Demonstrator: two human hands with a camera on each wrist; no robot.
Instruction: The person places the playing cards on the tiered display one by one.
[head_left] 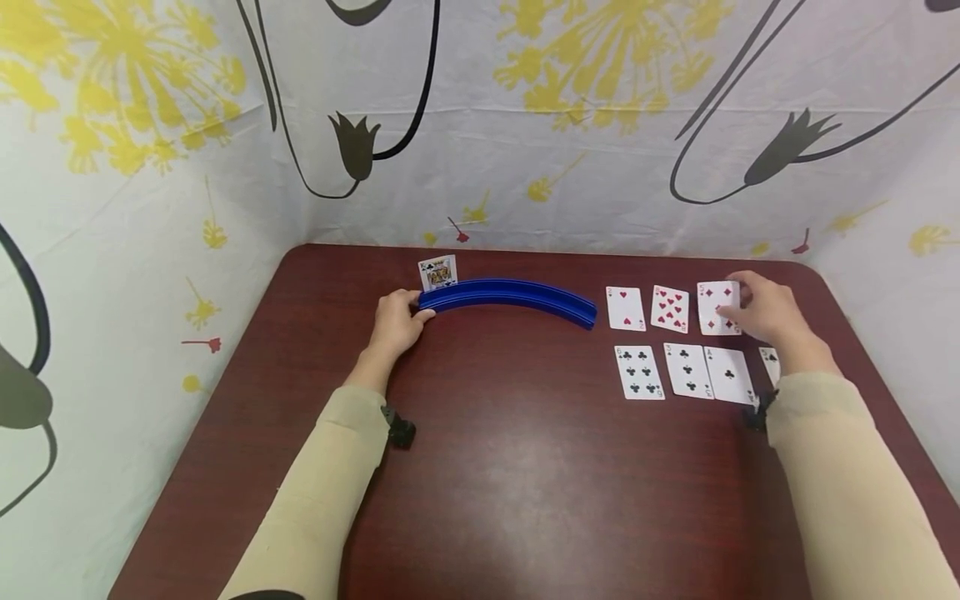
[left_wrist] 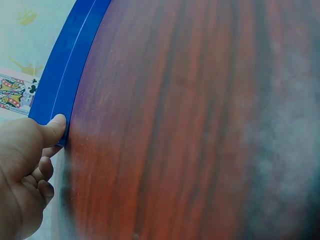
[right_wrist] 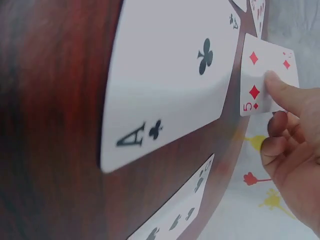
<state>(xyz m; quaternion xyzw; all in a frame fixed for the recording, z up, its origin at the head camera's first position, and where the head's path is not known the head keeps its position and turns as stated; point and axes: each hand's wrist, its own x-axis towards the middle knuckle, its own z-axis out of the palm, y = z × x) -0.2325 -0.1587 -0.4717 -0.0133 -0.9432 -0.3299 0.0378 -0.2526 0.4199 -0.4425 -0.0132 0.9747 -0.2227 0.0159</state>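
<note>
My left hand (head_left: 397,323) pinches the left end of a curved blue card holder (head_left: 510,292), its thumb on the near side. In the left wrist view the thumb presses on the blue holder (left_wrist: 67,65). A king of clubs (head_left: 439,273) stands upright at the holder's left end. On the right, my right hand (head_left: 772,310) pinches a five of diamonds (head_left: 712,302) by its right edge. In the right wrist view the thumb lies across the face of the five of diamonds (right_wrist: 252,75), and the other fingers are curled below and behind it.
Left of the five lie a two of hearts (head_left: 625,310) and an eight of hearts (head_left: 670,309). A nearer row holds a six of clubs (head_left: 639,372), a three of clubs (head_left: 686,371), an ace of clubs (head_left: 731,375) and a black five (head_left: 769,363), partly hidden by my right arm.
</note>
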